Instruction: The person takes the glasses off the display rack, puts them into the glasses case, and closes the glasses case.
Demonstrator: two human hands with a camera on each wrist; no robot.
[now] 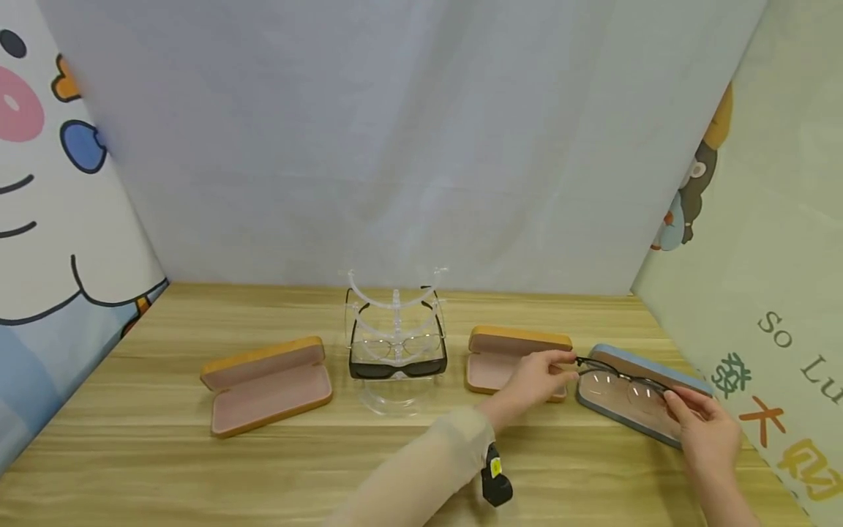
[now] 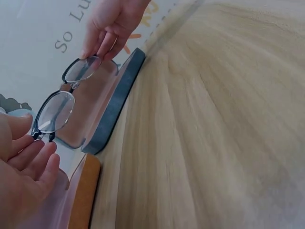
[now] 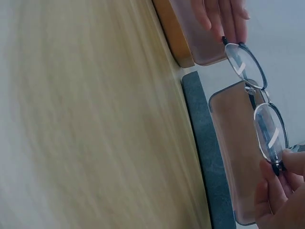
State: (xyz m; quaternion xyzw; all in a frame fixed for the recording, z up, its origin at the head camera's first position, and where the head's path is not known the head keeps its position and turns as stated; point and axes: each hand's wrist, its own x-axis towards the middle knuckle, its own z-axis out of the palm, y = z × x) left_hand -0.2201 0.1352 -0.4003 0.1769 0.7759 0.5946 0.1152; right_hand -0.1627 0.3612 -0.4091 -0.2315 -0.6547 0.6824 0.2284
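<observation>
Both hands hold a pair of black half-rim eyeglasses (image 1: 620, 375) with clear lenses. My left hand (image 1: 535, 377) pinches the left end by the hinge. At the opposite end, the thumb and fingers of my right hand (image 1: 713, 433) grip the other hinge. Behind the lenses the temples look folded in the right wrist view. The eyeglasses are over an opened blue-grey glasses case (image 2: 121, 102) with a pinkish-brown lining. Partly covered by my left hand is an opened orange glasses case (image 1: 520, 338) with a pink lining.
A clear display stand (image 1: 397, 316) in the middle carries black thick-framed glasses (image 1: 398, 369) and thin wire-framed glasses (image 1: 375, 349). Farther left lies another opened orange case (image 1: 273, 399). Curtains border the wooden table (image 1: 217, 483) at the back and both sides.
</observation>
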